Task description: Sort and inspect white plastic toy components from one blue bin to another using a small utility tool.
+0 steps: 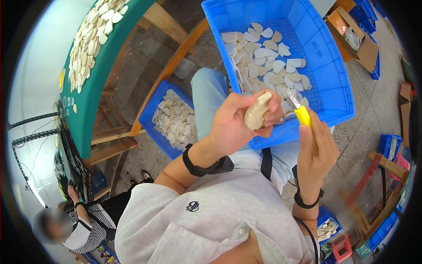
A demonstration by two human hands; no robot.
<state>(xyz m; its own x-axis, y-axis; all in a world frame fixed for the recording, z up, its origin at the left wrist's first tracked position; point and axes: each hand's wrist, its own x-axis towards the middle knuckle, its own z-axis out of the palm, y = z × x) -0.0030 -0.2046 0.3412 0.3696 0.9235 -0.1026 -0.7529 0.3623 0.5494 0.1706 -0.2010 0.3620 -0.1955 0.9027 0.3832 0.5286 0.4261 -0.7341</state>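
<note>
My left hand [239,115] is closed around a cream-coloured piece [257,112] with a rounded body and a narrow upper end. A short way to the right, my right hand [318,145] grips a yellow-handled tool [303,116]. Its shiny tip [293,99] points up and left, apart from the cream piece; the exact kind of tip is too small to tell. Both hands are above the near edge of a large blue crate [332,70]. Inside it lie many flat, half-round, cream-white pieces [268,55], heaped mostly on the left.
A smaller blue crate [151,105] of similar pieces stands on the floor at left. More pieces [90,42] cover a green table [79,119] edged by wooden framing. Another person [88,231] is at lower left. Cardboard boxes [367,53] and a wooden bench [387,165] stand at right.
</note>
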